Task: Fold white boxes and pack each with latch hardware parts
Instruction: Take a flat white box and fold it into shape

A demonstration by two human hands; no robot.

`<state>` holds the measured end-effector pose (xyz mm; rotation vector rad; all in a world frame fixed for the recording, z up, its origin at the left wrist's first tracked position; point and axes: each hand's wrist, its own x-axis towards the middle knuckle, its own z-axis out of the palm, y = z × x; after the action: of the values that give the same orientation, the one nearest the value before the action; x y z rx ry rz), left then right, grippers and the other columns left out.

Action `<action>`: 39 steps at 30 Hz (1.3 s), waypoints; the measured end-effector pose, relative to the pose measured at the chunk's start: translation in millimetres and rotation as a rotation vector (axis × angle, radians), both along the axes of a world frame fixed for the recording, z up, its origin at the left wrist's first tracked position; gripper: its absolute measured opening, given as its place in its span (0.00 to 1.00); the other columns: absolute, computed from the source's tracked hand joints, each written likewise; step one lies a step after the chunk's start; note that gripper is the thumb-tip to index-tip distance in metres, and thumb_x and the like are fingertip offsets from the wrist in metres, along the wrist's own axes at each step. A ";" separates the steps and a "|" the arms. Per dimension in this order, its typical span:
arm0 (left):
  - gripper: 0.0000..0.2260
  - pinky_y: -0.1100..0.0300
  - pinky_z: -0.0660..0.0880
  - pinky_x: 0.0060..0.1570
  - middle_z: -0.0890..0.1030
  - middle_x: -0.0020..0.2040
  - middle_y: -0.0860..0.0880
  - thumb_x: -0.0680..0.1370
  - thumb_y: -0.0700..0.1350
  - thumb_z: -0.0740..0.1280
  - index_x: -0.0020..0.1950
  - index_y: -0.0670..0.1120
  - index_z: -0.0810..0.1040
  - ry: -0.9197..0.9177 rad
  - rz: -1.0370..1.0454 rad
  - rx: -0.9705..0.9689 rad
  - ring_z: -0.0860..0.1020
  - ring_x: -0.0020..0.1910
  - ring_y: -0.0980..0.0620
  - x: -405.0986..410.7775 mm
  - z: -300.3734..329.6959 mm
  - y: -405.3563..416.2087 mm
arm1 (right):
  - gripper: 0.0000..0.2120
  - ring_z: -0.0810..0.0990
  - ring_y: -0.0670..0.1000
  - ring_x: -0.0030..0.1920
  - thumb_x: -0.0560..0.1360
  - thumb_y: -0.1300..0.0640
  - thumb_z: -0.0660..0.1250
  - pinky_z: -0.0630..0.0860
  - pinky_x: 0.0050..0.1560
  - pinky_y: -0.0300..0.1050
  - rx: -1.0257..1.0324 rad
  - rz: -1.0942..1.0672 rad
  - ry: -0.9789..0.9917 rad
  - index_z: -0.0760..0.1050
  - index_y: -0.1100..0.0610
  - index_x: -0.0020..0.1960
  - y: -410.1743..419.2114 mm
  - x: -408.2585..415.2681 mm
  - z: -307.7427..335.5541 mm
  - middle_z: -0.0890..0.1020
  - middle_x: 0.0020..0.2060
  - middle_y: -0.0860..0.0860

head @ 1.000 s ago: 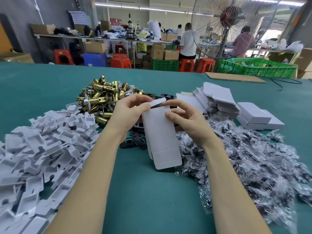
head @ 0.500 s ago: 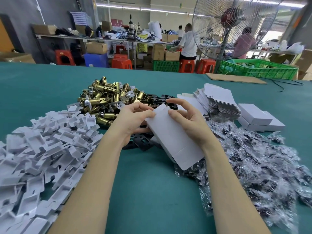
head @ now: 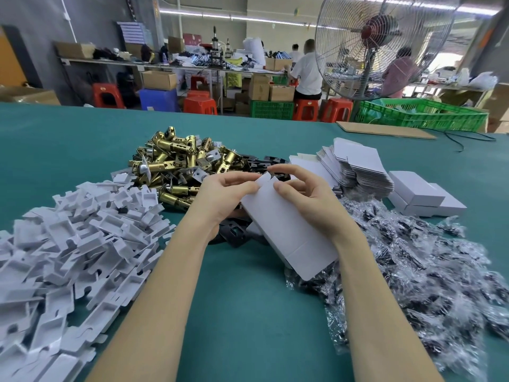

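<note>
My left hand (head: 220, 199) and right hand (head: 308, 199) both pinch the white box (head: 286, 230) at its top flap, above the table (head: 248, 312); it's tilted further rightward than a second ago.

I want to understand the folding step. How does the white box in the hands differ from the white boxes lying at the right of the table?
The box in the hands is flat, with its end flap open; the finished boxes are full blocks, closed. The left hand and right hand hold the first tilted above the table; the finished ones lie stacked on it, untouched. Both are plain white card.
</note>
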<state>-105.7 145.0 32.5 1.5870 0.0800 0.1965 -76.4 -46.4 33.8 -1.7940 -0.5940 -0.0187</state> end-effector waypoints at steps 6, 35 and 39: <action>0.03 0.63 0.80 0.37 0.87 0.46 0.55 0.78 0.46 0.75 0.48 0.52 0.89 -0.029 -0.034 -0.015 0.83 0.41 0.62 0.6 -2.3 0.6 | 0.13 0.83 0.47 0.48 0.84 0.53 0.65 0.79 0.51 0.46 -0.024 0.009 -0.017 0.78 0.39 0.65 1.6 -0.5 -0.5 0.87 0.46 0.52; 0.09 0.59 0.81 0.56 0.84 0.57 0.52 0.80 0.47 0.72 0.60 0.56 0.84 -0.127 -0.148 0.103 0.82 0.57 0.52 1.0 -9.5 -5.7 | 0.06 0.79 0.48 0.38 0.82 0.51 0.67 0.75 0.42 0.46 0.060 -0.189 0.039 0.80 0.45 0.47 9.9 6.8 -4.0 0.84 0.37 0.46; 0.08 0.45 0.81 0.58 0.85 0.54 0.49 0.80 0.45 0.72 0.58 0.53 0.82 -0.172 -0.036 -0.031 0.82 0.57 0.47 1.3 -13.0 -17.8 | 0.07 0.80 0.45 0.38 0.82 0.48 0.66 0.77 0.39 0.42 0.129 -0.208 0.108 0.79 0.44 0.46 11.0 7.9 -2.5 0.84 0.39 0.43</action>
<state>-104.4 127.2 19.5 1.5336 -0.0782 0.3012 -68.6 -35.4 31.3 -1.7124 -0.3209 -0.0998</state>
